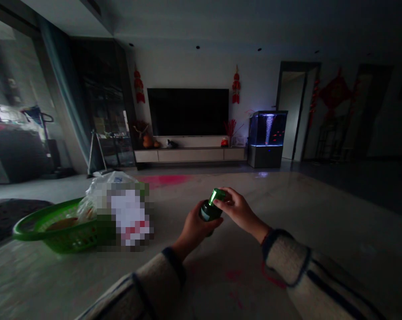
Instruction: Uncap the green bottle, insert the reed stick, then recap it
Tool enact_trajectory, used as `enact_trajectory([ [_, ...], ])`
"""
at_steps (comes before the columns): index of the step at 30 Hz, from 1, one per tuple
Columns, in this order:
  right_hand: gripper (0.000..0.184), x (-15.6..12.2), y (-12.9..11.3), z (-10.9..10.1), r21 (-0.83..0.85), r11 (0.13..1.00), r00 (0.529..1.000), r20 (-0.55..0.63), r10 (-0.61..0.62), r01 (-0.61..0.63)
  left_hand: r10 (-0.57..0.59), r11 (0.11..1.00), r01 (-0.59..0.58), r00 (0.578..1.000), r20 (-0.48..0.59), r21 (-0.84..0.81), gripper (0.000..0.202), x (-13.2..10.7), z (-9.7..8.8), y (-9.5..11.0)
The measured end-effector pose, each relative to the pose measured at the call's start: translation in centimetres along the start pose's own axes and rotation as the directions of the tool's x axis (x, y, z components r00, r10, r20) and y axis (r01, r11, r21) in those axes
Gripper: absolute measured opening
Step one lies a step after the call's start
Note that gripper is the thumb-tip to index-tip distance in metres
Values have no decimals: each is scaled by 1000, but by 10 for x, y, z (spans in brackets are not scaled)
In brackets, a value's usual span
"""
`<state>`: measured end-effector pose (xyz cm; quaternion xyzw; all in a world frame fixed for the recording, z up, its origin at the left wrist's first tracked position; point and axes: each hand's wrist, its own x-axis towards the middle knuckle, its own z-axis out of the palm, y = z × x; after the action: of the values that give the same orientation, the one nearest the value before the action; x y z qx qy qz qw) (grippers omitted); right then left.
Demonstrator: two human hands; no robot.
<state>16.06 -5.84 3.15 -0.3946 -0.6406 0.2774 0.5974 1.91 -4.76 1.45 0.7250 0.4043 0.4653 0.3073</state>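
Note:
My left hand [196,229] is wrapped around the lower body of a dark green bottle [209,211] and holds it tilted. The fingers of my right hand [234,209] rest on the shiny green cap [217,196] at the bottle's top. To the left of my hands stands a green plastic basket [54,233] with a clear plastic bag [99,191] in or behind it. A pixelated, blurred patch [127,218] hides part of that bag's surroundings.
My forearms in cream knit sleeves with dark stripes reach over a pale glossy surface [201,284]. Far ahead stand a wall-mounted television [187,111], a low cabinet [187,154] and a lit fish tank [267,138]. A dark rug [10,220] lies at the left.

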Motion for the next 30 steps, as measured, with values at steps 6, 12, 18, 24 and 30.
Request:
enact_trajectory([
  [6,38,2,0,-2,178,982,998,0,70,-69,-50,999,50,999,18,-4,46,-2,-10,10],
  [12,32,1,-7,-2,243,966,996,16,92,-93,-42,997,45,998,-36,65,54,-3,-9,6],
  [18,40,1,-5,1,281,956,996,5,93,-91,-47,994,47,999,3,99,55,-6,-7,8],
  [24,39,0,-7,-3,242,969,998,12,55,-57,-46,996,43,998,36,76,52,-7,-4,11],
  [30,44,4,-4,-8,248,965,996,25,82,-85,-138,990,139,990,33,-32,50,-6,-4,17],
])
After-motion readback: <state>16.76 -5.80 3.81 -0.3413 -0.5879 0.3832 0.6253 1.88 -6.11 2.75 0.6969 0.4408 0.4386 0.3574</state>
